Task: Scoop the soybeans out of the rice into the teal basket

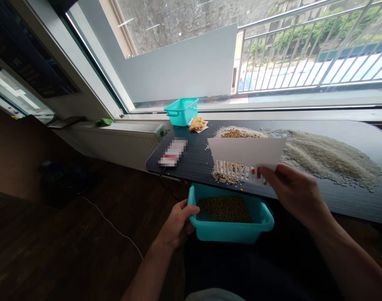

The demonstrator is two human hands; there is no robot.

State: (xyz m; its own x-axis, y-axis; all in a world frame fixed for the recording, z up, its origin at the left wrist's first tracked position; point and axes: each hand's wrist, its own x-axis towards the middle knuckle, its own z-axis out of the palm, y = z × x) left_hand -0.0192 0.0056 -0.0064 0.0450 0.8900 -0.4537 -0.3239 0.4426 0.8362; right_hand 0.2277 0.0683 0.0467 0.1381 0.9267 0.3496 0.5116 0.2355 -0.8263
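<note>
My left hand [177, 223] grips the left rim of a turquoise plastic bin [231, 232], thumb over the edge. The bin is just below the table's front edge, with many small brownish-green grains or beans [226, 208] inside. In my right hand [299, 190] is a white slotted card [245, 152], pinched at its lower right corner and tilted above the table. Through its slots show yellow-orange kernels mixed with white grains; more of this mixed pile [237, 133] lies behind the card. The card hides the middle of the pile.
A long heap of white grains [329, 154] spreads over the dark table [197, 161] on the right. At the back left stand a second turquoise bin [183, 113] and a piece of food on paper [198, 123]. A pixelated device [173, 153] with a cable lies at the left.
</note>
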